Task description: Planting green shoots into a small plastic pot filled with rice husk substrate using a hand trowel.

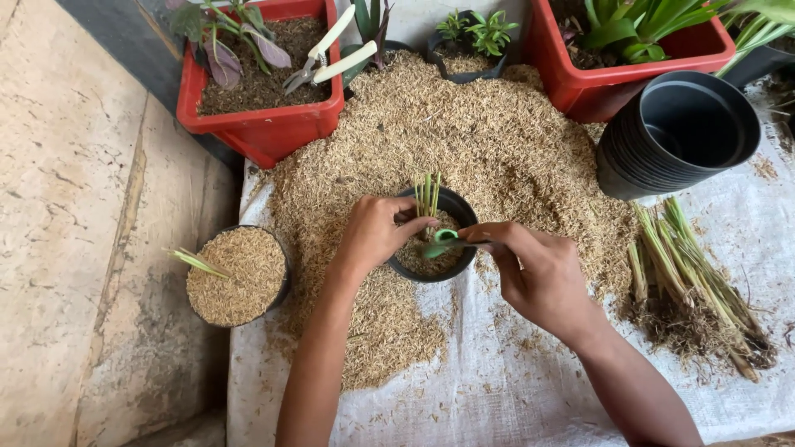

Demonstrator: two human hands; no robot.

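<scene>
Crowding the pot (460,209) — husk heap (489,141), shears (325,56)

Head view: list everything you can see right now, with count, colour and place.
Small pot: one, black, centre, holding cut shoots.
Green tool: one, over that pot.
Filled pot: one, black, left.
Husk pile: one, tan, on white sheet.
Red planters: two, top.
Shears: one, white-handled, in left planter.
Stacked pots: black, right.
Rooted shoots: bundle, right.
Left hand: on pot.
Right hand: holding tool.
</scene>
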